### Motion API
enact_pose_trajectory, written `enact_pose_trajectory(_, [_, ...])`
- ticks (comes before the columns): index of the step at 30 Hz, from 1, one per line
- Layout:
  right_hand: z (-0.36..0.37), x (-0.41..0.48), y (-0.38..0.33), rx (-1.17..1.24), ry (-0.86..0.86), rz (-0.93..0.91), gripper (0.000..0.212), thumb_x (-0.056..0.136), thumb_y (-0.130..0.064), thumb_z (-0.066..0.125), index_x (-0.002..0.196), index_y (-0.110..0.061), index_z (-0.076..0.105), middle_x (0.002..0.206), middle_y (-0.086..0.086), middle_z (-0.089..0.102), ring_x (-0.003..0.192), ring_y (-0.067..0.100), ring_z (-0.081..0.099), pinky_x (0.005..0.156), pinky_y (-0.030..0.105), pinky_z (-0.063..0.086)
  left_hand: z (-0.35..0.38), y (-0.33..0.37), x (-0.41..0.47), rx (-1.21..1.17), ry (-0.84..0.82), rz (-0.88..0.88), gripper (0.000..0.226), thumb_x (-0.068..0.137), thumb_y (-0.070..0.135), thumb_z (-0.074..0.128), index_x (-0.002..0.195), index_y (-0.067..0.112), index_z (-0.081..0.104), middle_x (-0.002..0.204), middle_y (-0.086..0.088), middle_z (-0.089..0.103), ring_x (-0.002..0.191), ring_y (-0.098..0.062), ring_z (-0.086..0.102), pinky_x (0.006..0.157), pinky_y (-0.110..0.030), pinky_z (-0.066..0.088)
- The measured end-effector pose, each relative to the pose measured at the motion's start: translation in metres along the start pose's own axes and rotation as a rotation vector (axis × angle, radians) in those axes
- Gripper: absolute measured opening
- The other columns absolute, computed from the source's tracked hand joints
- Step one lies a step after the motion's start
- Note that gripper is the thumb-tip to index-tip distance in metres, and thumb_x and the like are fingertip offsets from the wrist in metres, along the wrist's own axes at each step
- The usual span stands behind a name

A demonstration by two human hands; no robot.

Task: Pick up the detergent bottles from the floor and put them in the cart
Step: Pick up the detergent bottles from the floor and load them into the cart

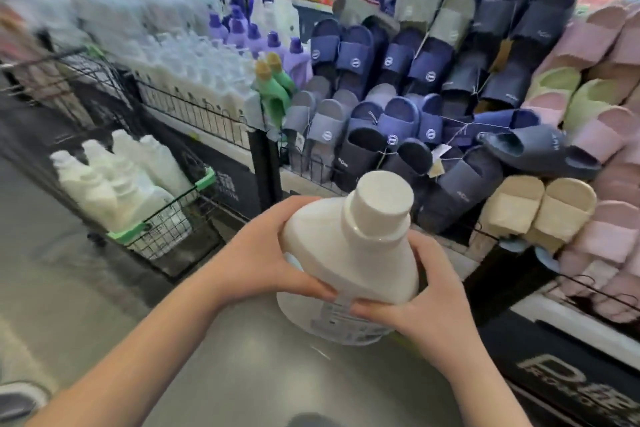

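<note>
both hands, left hand [263, 253] and right hand [429, 295], grip a white detergent bottle [349, 253] above the floor [242, 374]. the cart [162, 229], far left, holds more bottles [117, 180].

Both bare forearms reached forward and drew together. The left hand [266, 253] gripped the white bottle [363, 253] on its left side, fingers curled over the far face and thumb laid along the near one. The right hand [433, 298] clasped the opposite side the same way (the two thumb tips almost met).
</note>
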State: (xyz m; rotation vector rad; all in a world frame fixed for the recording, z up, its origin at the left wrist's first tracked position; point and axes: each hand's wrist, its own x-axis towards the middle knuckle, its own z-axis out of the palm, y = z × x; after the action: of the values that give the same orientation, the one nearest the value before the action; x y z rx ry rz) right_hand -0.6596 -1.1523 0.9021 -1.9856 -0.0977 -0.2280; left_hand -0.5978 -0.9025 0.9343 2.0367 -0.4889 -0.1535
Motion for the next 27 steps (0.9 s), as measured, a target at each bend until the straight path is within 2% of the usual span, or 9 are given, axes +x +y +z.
enact_pose_trajectory(4, [0.059, 0.045, -0.02, 0.043, -0.09, -0.033, 0.097, 0.036, -0.052, 0.103, 0.12, -0.063, 0.056, 0.125, -0.028, 0.062, 0.117, -0.007, 0.057, 0.093, 0.028, 0.049, -0.063, -0.026, -0.006, 0.032, 0.075, -0.04, 0.098, 0.05, 0.028, 0.107, 0.133, 0.05, 0.059, 0.128, 0.031, 0.066, 0.122, 0.01, 0.06, 0.096, -0.011, 0.047])
enact_pose_trajectory(8, [0.109, 0.09, -0.039, 0.069, -0.209, -0.109, 0.093, 0.042, -0.051, 0.103, 0.121, -0.06, 0.056, 0.123, -0.033, 0.059, 0.116, -0.012, 0.055, 0.089, 0.019, 0.045, -0.117, -0.043, -0.014, 0.068, 0.195, -0.077, 0.094, 0.046, 0.037, 0.105, 0.12, 0.069, 0.057, 0.126, 0.04, 0.062, 0.12, 0.017, 0.056, 0.093, -0.002, 0.042])
enact_pose_trajectory(12, [0.16, 0.134, -0.054, 0.121, -0.302, -0.151, 0.09, 0.038, -0.056, 0.099, 0.118, -0.062, 0.056, 0.121, -0.034, 0.059, 0.115, -0.012, 0.055, 0.09, 0.022, 0.046, -0.163, -0.066, -0.02, 0.09, 0.284, -0.144, 0.095, 0.051, 0.028, 0.107, 0.126, 0.057, 0.056, 0.123, 0.039, 0.063, 0.119, 0.018, 0.056, 0.093, -0.002, 0.041])
enact_pose_trajectory(15, [0.198, 0.167, -0.064, 0.147, -0.368, -0.192, 0.086, 0.039, -0.062, 0.095, 0.117, -0.061, 0.057, 0.122, -0.031, 0.061, 0.115, -0.009, 0.057, 0.09, 0.026, 0.05, -0.195, -0.087, -0.018, 0.112, 0.351, -0.187, 0.094, 0.051, 0.03, 0.106, 0.124, 0.06, 0.054, 0.122, 0.043, 0.062, 0.118, 0.018, 0.056, 0.093, -0.002, 0.041])
enact_pose_trajectory(17, [0.224, 0.19, -0.069, 0.171, -0.405, -0.214, 0.087, 0.041, -0.062, 0.094, 0.12, -0.057, 0.058, 0.123, -0.029, 0.062, 0.115, -0.009, 0.058, 0.088, 0.024, 0.049, -0.218, -0.103, -0.014, 0.127, 0.398, -0.211, 0.095, 0.051, 0.032, 0.106, 0.123, 0.061, 0.053, 0.122, 0.043, 0.061, 0.119, 0.02, 0.056, 0.092, -0.002, 0.041])
enact_pose_trajectory(20, [0.261, 0.226, -0.076, 0.195, -0.46, -0.229, 0.09, 0.041, -0.061, 0.094, 0.123, -0.053, 0.058, 0.125, -0.026, 0.062, 0.114, -0.009, 0.058, 0.086, 0.02, 0.048, -0.251, -0.128, -0.005, 0.147, 0.45, -0.254, 0.104, 0.046, 0.046, 0.105, 0.137, 0.052, 0.055, 0.129, 0.031, 0.064, 0.124, 0.011, 0.058, 0.101, -0.013, 0.045])
enact_pose_trajectory(22, [0.287, 0.252, -0.08, 0.211, -0.476, -0.234, 0.088, 0.04, -0.061, 0.095, 0.12, -0.054, 0.059, 0.123, -0.026, 0.063, 0.113, -0.009, 0.059, 0.085, 0.02, 0.049, -0.275, -0.142, 0.005, 0.138, 0.476, -0.274, 0.11, 0.047, 0.043, 0.106, 0.144, 0.044, 0.054, 0.132, 0.029, 0.064, 0.125, 0.011, 0.057, 0.103, -0.015, 0.046])
enact_pose_trajectory(24, [0.311, 0.281, -0.084, 0.21, -0.491, -0.236, 0.088, 0.039, -0.061, 0.095, 0.119, -0.055, 0.058, 0.121, -0.028, 0.063, 0.112, -0.009, 0.059, 0.085, 0.021, 0.049, -0.3, -0.156, 0.021, 0.15, 0.479, -0.291, 0.104, 0.051, 0.035, 0.107, 0.138, 0.053, 0.054, 0.127, 0.036, 0.062, 0.122, 0.017, 0.054, 0.099, -0.007, 0.043])
enact_pose_trajectory(27, [0.343, 0.325, -0.089, 0.221, -0.503, -0.229, 0.088, 0.038, -0.062, 0.095, 0.117, -0.057, 0.058, 0.119, -0.032, 0.061, 0.111, -0.011, 0.058, 0.085, 0.023, 0.048, -0.338, -0.175, 0.047, 0.174, 0.482, -0.315, 0.092, 0.053, 0.035, 0.106, 0.113, 0.077, 0.051, 0.121, 0.043, 0.06, 0.117, 0.02, 0.056, 0.091, -0.001, 0.042])
